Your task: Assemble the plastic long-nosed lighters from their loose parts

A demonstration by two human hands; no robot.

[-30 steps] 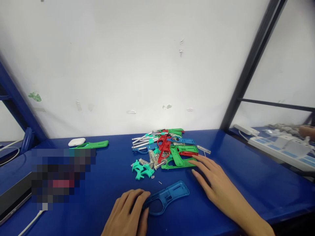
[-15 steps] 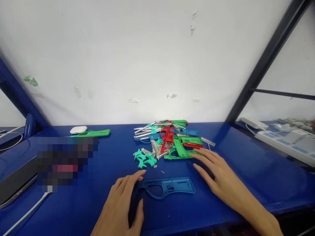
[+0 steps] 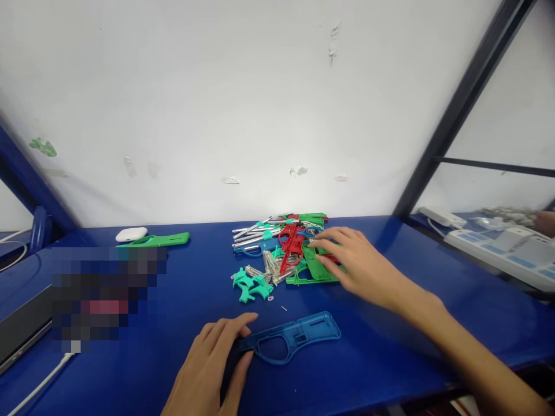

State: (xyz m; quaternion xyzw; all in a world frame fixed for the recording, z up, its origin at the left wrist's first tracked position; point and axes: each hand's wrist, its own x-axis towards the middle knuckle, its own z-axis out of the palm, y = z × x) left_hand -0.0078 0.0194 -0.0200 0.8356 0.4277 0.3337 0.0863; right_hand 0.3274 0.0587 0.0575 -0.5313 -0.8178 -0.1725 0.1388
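A blue plastic lighter casing half [image 3: 318, 327], its hollow side up, lies on the blue table in front of me. My left hand [image 3: 219, 358] has its thumb and index finger closed around the casing's narrow left end. Over the right part of a pile, my right hand [image 3: 358, 266] reaches with fingers apart and holds nothing I can see. Below its fingertips are green casing halves [image 3: 316, 263] and a red casing half [image 3: 291, 245]. Teal triggers [image 3: 254, 285] and clear fuel tanks [image 3: 271, 266] lie at the pile's near left.
Metal lighter tubes [image 3: 255, 233] lie at the back of the pile, before the white wall. A white earbud case [image 3: 131, 234] and a green casing [image 3: 169, 240] are at the left. A blurred-out device with a white cable [image 3: 39, 384] lies nearer. Power strips [image 3: 498, 254] stand right, beyond a frame post.
My right hand has moved left and farther over the pile. My left thumb has closed on the blue casing's narrow end, and the casing has tilted slightly.
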